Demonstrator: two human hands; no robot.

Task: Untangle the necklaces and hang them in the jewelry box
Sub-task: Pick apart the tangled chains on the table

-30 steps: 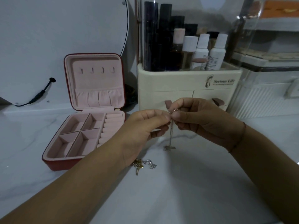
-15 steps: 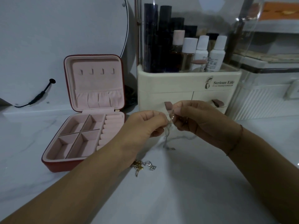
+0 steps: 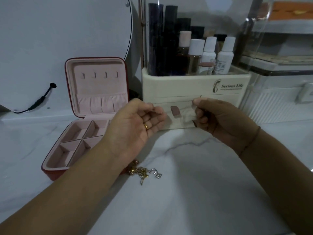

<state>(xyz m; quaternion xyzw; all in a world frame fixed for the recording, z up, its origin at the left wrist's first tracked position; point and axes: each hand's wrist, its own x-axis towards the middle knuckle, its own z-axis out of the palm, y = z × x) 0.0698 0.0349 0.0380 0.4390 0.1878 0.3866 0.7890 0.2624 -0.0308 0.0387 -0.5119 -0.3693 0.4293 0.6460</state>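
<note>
The red jewelry box (image 3: pixel 54 174) stands open at the left, with pink lining, several hooks (image 3: pixel 100 74) in its upright lid and nothing in its compartments. My right hand (image 3: pixel 218 121) pinches a thin chain necklace (image 3: pixel 188 116), which hangs blurred between my hands. My left hand (image 3: pixel 137 124), palm turned up and wearing a ring, holds thumb against fingertips at what looks like the chain's other end. A tangle of gold and silver necklaces (image 3: pixel 144 173) lies on the marble top beside my left forearm.
A cream cosmetics organizer (image 3: pixel 177 87) with bottles and a drawer handle (image 3: pixel 175 110) stands right behind my hands. A round mirror (image 3: pixel 67 31) with a black cable (image 3: pixel 40 99) is at the back left. Clear storage boxes (image 3: pixel 279 92) fill the right.
My hands were together at the chain's top; they have pulled apart, the left turning palm up. The chain no longer hangs straight down and swings blurred near my right hand.
</note>
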